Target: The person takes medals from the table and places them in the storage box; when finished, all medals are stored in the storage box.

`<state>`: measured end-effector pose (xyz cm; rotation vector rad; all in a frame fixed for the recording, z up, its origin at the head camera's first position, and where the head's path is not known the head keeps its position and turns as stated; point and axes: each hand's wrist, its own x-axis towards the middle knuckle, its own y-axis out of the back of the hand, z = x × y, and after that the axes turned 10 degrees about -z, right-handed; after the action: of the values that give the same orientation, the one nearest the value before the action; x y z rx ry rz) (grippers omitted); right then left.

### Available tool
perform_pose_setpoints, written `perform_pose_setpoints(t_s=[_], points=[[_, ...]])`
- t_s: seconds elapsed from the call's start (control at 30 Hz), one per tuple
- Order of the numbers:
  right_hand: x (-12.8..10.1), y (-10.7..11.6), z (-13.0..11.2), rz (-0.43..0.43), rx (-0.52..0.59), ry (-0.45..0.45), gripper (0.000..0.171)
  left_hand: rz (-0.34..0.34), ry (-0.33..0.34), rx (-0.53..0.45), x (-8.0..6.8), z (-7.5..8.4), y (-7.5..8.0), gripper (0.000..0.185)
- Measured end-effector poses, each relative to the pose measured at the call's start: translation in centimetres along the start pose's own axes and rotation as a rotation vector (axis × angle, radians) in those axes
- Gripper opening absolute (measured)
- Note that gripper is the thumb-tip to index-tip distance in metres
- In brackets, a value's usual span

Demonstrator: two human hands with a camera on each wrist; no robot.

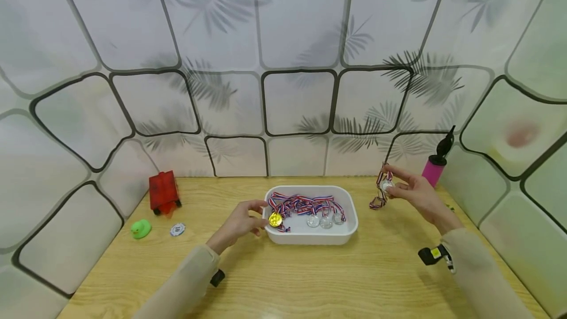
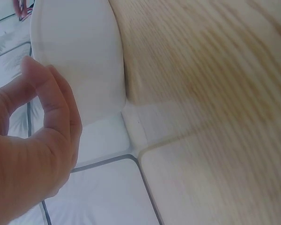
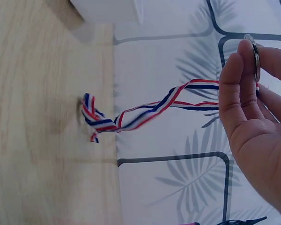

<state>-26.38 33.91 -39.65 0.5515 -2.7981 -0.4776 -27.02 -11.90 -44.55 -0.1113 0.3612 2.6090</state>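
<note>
In the head view, my right hand point(image 1: 418, 193) pinches a silver medal point(image 1: 387, 185) between thumb and fingers, above the table's back right. Its striped ribbon point(image 3: 152, 112) hangs down, and the knotted end is at the tabletop. In the right wrist view the medal is seen edge-on. My left hand point(image 1: 241, 223) is at the left end of a white tray point(image 1: 310, 239), its bent fingers spread beside the rim. Whether they touch it is hard to tell. Inside the tray lie a gold medal point(image 1: 275, 219), several silver medals point(image 1: 326, 222) and tangled red, white and blue ribbons point(image 1: 301, 205).
At the left of the wooden table are a red toy cart point(image 1: 163, 192), a green rubber duck point(image 1: 141, 229) and a poker chip point(image 1: 177, 229). A pink and black hand pump point(image 1: 434, 166) stands at the back right. Patterned walls point(image 1: 297, 102) enclose the back and sides.
</note>
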Motion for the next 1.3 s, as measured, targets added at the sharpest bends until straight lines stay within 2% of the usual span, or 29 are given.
perform_pose_setpoints(t_s=[0.4,0.6,1.03,1.3], points=[[1.3,-0.5,-3.3,-0.02,-0.045,-0.036,0.074,-0.002,0.003,-0.001,-0.1,0.1,0.0,0.055],[2.2,-0.6,-5.2,-0.025,-0.034,0.032,0.073,0.001,0.004,0.0,0.0,0.0,-0.1,0.055],[3.2,-1.7,-9.6,-0.033,0.002,0.078,0.075,0.004,0.009,-0.001,-0.1,0.1,-0.1,0.054],[3.5,-2.7,-10.8,-0.102,0.053,0.17,0.076,0.003,0.012,0.005,-0.1,0.2,0.0,0.054]])
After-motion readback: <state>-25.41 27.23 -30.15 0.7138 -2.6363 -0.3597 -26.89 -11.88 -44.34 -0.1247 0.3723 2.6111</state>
